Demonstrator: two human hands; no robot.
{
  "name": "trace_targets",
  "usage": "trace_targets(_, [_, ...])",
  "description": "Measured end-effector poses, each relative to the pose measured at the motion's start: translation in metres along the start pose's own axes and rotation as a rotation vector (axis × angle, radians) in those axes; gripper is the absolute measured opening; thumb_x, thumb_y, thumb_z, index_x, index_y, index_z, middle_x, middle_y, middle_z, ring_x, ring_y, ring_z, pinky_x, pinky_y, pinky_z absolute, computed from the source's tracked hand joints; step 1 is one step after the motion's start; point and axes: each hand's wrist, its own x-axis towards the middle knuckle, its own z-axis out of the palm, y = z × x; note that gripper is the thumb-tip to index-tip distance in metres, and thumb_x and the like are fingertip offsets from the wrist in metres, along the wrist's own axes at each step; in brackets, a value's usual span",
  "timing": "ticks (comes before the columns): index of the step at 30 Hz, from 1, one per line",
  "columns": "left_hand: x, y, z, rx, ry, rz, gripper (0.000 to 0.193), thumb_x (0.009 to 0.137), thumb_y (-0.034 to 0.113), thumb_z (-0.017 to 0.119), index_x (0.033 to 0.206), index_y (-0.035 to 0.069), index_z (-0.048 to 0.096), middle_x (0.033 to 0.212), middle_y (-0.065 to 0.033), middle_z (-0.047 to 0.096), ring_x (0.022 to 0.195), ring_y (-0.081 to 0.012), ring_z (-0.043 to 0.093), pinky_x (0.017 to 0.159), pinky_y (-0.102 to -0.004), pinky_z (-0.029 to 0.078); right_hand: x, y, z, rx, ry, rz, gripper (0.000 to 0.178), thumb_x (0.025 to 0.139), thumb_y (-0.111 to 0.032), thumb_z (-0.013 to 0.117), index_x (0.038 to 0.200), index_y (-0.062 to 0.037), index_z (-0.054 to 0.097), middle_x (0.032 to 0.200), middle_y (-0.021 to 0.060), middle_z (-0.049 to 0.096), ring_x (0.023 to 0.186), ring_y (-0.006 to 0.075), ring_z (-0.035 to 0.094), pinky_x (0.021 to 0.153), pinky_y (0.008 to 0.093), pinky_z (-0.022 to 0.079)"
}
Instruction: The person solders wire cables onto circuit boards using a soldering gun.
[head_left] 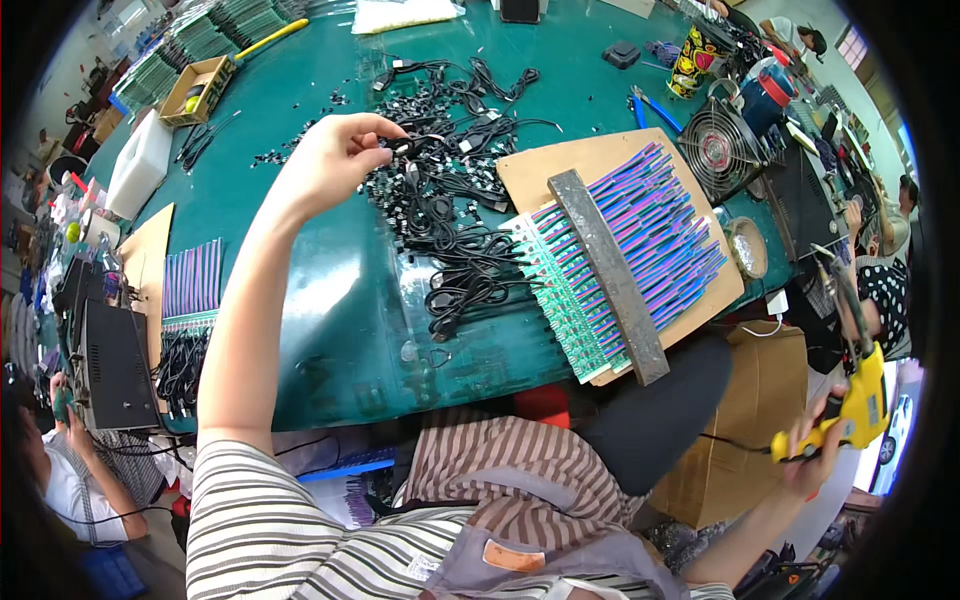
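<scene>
My left hand [325,170] reaches over a loose heap of thin black cables [440,210] with small plugs and pinches a black cable [402,147] between thumb and fingertips. Out at the right, my right hand [818,455] is wrapped round the handle of a yellow soldering gun [866,405], its long metal tip pointing up. On a tan board [530,168] lies a row of green circuit boards [568,318] with purple and blue wires [655,225]. A dark metal bar [610,280] lies across them. Several black cables run from the heap to the boards' left edge.
A round fan [716,150], blue-handled pliers [650,108] and a patterned can [697,62] stand at the far right. At the left are a white foam block [140,165], a cardboard tray [200,92] and a black box [115,350]. Other people sit at both sides.
</scene>
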Motion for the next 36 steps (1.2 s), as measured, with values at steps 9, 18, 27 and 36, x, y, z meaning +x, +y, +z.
trace_targets(9, [-0.105, 0.112, 0.069, -0.509, -0.406, 0.153, 0.033, 0.083, -0.005, 0.049, 0.115, -0.003, 0.056, 0.106, -0.0085, 0.057, 0.093, -0.0114, 0.054, 0.08, -0.0235, 0.041, -0.002, 0.087, 0.189, 0.187, -0.05, 0.29, 0.053, 0.079, 0.005, 0.06, 0.124, -0.0045, 0.034, 0.102, 0.013, 0.054, 0.074, 0.0121, 0.053, 0.062, 0.0255, 0.048])
trace_targets(18, [-0.123, 0.118, 0.111, -0.597, -0.441, 0.13, 0.029, 0.078, -0.004, 0.059, 0.106, -0.001, 0.061, 0.101, -0.0086, 0.058, 0.086, -0.0128, 0.055, 0.073, -0.0238, 0.043, 0.004, 0.091, 0.199, -0.362, -0.049, 0.224, 0.007, 0.079, 0.001, 0.065, 0.085, -0.0031, 0.066, 0.09, 0.0051, 0.062, 0.096, 0.0149, 0.053, 0.079, 0.0304, 0.044])
trace_targets(27, [-0.127, 0.122, 0.131, -0.367, -0.077, 0.334, 0.014, 0.071, -0.001, 0.071, 0.082, 0.002, 0.065, 0.082, -0.0083, 0.062, 0.076, -0.0169, 0.06, 0.063, -0.027, 0.047, 0.005, 0.09, 0.197, 0.116, -0.061, 0.378, 0.027, 0.083, 0.0, 0.062, 0.108, 0.0016, 0.052, 0.082, 0.0078, 0.063, 0.071, 0.0134, 0.06, 0.067, 0.0259, 0.049])
trace_targets(36, [-0.128, 0.114, 0.134, -0.539, -0.085, 0.275, 0.01, 0.076, -0.003, 0.066, 0.085, -0.003, 0.065, 0.083, -0.0103, 0.064, 0.072, -0.0156, 0.059, 0.062, -0.0251, 0.046, -0.001, 0.097, 0.202, -0.065, -0.098, 0.246, 0.051, 0.081, 0.009, 0.056, 0.125, -0.0017, 0.032, 0.093, 0.0131, 0.06, 0.083, 0.0155, 0.06, 0.076, 0.0259, 0.048])
